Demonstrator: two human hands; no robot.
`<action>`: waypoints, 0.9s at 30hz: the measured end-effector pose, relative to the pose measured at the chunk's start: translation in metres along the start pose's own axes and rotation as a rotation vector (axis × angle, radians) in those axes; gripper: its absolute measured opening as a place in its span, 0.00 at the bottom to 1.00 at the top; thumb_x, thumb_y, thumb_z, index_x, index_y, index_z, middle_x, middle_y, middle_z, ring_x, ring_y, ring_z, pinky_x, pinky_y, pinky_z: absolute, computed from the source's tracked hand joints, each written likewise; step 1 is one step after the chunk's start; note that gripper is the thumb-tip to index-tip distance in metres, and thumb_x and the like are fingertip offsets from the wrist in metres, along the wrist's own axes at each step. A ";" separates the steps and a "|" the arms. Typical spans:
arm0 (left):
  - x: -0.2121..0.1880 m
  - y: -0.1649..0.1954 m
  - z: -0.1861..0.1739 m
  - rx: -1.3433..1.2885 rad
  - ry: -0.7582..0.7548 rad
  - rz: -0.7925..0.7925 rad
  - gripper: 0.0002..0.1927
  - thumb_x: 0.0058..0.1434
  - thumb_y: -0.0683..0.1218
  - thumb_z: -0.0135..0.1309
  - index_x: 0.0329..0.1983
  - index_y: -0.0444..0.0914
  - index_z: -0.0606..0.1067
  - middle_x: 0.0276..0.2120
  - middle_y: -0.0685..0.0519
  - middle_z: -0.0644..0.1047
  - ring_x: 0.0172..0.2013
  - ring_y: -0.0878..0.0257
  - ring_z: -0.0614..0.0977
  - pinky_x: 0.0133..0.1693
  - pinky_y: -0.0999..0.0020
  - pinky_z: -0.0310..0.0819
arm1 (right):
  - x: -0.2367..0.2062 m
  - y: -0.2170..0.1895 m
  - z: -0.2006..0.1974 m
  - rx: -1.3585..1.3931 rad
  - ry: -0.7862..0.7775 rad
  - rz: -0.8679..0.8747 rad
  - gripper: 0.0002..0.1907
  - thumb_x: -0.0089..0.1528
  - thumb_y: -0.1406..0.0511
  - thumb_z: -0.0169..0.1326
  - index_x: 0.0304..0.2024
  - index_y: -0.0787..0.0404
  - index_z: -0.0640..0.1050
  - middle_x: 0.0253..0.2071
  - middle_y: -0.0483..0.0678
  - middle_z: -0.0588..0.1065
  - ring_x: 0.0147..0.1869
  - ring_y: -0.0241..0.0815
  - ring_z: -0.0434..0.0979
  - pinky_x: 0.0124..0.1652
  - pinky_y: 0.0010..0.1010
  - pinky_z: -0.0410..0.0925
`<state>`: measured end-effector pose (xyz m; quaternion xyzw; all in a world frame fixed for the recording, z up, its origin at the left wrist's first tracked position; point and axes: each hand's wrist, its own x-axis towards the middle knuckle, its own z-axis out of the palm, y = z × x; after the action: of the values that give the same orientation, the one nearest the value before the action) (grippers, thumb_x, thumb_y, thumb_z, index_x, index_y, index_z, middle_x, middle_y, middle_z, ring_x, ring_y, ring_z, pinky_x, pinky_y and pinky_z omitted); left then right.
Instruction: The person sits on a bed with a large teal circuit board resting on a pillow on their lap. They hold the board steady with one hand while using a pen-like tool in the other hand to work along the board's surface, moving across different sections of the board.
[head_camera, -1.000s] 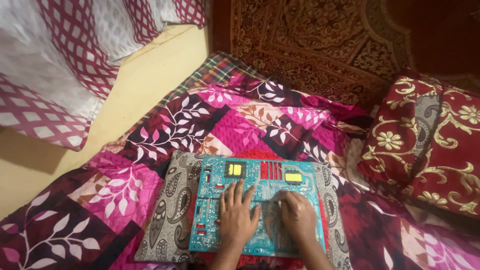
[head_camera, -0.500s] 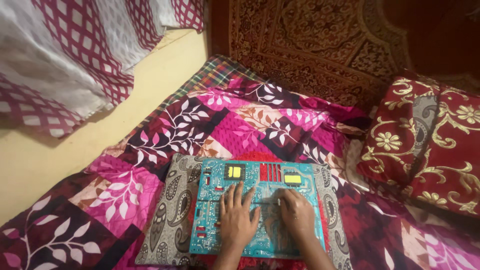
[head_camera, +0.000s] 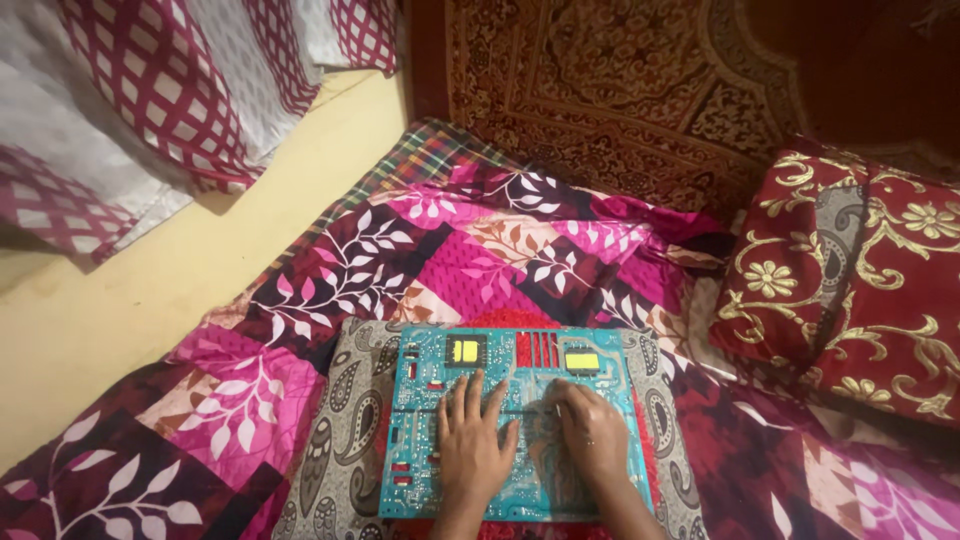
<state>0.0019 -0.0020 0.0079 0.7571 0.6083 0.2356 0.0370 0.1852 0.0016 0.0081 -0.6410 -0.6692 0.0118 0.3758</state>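
Observation:
A teal circuit board (head_camera: 420, 400) with two yellow parts and a red ribbed part lies flat on a grey paisley cushion (head_camera: 335, 450). My left hand (head_camera: 472, 440) rests palm down on the board's middle, fingers spread. My right hand (head_camera: 590, 432) lies flat beside it on the board's right half, fingers pointing left and up. Neither hand holds anything.
The cushion sits on a pink and maroon leaf-patterned quilt (head_camera: 400, 250). A red and gold pillow (head_camera: 850, 290) lies at the right. A patterned rug (head_camera: 620, 90) hangs behind, a red and white curtain (head_camera: 150, 90) at upper left above a yellow wall (head_camera: 150, 290).
Both hands stay flat on the board. The view has shifted slightly, so the curtain sits further right in the frame.

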 end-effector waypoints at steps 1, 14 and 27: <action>0.000 0.000 0.000 0.003 -0.009 -0.004 0.32 0.62 0.59 0.50 0.69 0.48 0.64 0.70 0.46 0.59 0.70 0.47 0.55 0.69 0.44 0.40 | -0.001 0.001 0.000 0.008 -0.002 -0.002 0.07 0.58 0.65 0.58 0.39 0.51 0.82 0.38 0.45 0.82 0.38 0.53 0.82 0.35 0.43 0.73; -0.002 -0.004 0.006 -0.004 0.028 0.016 0.31 0.63 0.59 0.50 0.69 0.47 0.65 0.70 0.45 0.59 0.70 0.46 0.55 0.68 0.44 0.41 | -0.005 0.005 0.008 -0.021 -0.061 0.050 0.06 0.58 0.65 0.57 0.37 0.47 0.82 0.44 0.39 0.83 0.38 0.50 0.84 0.35 0.41 0.74; -0.003 -0.003 0.005 -0.018 0.053 0.026 0.32 0.62 0.58 0.51 0.69 0.47 0.65 0.70 0.45 0.60 0.70 0.45 0.56 0.68 0.43 0.41 | -0.018 -0.011 -0.015 0.089 -0.233 0.152 0.19 0.59 0.59 0.57 0.53 0.51 0.82 0.57 0.42 0.78 0.40 0.47 0.85 0.42 0.38 0.76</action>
<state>0.0006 -0.0024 0.0018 0.7580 0.5970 0.2616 0.0245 0.1819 -0.0229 0.0148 -0.6668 -0.6566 0.1443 0.3216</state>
